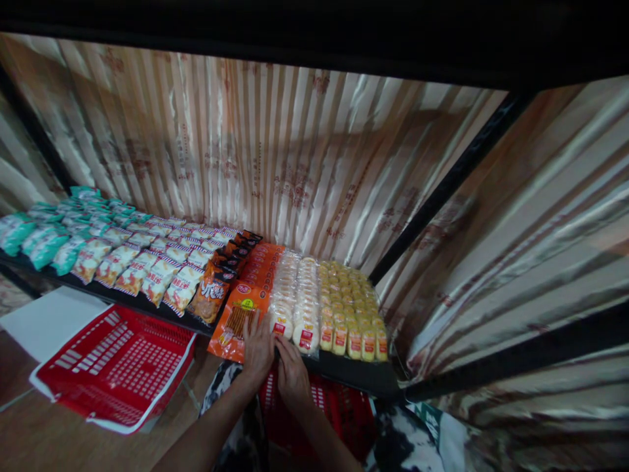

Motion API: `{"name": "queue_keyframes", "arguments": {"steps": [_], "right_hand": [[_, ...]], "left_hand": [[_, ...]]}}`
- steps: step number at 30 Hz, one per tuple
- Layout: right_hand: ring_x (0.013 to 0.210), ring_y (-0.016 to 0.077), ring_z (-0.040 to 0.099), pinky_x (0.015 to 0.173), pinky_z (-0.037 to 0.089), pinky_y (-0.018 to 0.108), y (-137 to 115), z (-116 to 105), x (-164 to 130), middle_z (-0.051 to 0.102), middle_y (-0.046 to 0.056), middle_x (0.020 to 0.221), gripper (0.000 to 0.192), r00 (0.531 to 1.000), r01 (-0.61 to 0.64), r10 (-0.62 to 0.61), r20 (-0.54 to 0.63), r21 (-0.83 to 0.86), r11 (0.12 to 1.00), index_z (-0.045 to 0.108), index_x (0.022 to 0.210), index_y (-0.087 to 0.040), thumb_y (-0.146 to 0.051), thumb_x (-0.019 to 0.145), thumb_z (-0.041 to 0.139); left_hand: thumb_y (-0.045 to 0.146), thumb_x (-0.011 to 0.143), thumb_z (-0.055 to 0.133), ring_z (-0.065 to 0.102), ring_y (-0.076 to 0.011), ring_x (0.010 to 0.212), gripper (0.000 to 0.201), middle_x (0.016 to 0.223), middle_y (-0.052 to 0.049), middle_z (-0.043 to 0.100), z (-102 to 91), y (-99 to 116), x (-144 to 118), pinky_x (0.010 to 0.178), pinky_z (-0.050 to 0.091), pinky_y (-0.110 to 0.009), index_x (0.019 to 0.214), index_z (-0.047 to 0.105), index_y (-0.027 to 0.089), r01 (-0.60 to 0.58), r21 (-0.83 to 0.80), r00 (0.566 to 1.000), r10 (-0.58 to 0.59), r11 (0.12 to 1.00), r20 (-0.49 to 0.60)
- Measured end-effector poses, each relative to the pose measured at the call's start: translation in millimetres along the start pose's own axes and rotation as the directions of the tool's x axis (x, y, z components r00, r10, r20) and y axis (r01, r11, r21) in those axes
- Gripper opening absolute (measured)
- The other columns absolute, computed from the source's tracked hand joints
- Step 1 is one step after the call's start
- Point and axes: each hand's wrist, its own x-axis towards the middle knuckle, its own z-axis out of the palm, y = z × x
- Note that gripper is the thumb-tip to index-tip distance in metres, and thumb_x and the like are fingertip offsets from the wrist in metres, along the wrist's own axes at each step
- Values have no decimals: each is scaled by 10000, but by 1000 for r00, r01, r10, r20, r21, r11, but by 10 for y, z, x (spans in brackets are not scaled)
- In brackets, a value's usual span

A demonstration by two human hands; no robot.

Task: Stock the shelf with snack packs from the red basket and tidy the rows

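Observation:
My left hand (258,346) lies on the right edge of the front orange snack bag (230,321), fingers stretched over its lower right part. This bag stands at the front of a row of orange bags. My right hand (293,377) is close beside the left, its fingers extended toward the base of the front white round cracker pack (281,322). Whether those fingertips touch the pack I cannot tell. A second white round cracker pack (305,334) heads the row to the right. Small yellow packaged cakes (354,341) line up further right.
Brown snack bags (212,292), white-and-orange bags (157,280) and teal bags (49,246) fill the black shelf (363,373) leftward. One red basket (118,367) is on the floor at left; another red basket (339,406) is below my hands. A black beam (295,39) crosses overhead.

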Motion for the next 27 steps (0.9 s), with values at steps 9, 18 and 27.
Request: {"name": "queue_keyframes", "arguments": {"steps": [9,18,27], "right_hand": [[1169,202,520,980,480,398,29,66,46,568,132,1235,473,999,-38,38,-17,13,999,470,1322,-162,-104,872,334],[1145,213,541,954,506,394,31,86,39,586,124,1210,469,999,-43,42,-27,-28,999,477,1315,-173,-99,873,339],[1143,202,543,963,501,371,15,82,33,587,120,1202,442,998,-68,68,-4,-36,997,520,1270,-165,-96,869,348]], "left_hand": [[149,878,353,351,-265,1314,404,1269,-130,563,-45,-141,163,1047,330,-467,1244,517,94,12,-55,1000,-13,998,-26],[260,867,433,257,-336,1352,451,1402,-126,426,-92,-335,613,1037,304,-521,1311,489,207,66,88,984,-79,994,159],[402,862,449,255,-339,1353,475,1411,-128,414,12,-401,612,1076,171,-562,1310,491,250,77,137,972,-105,988,211]]}}
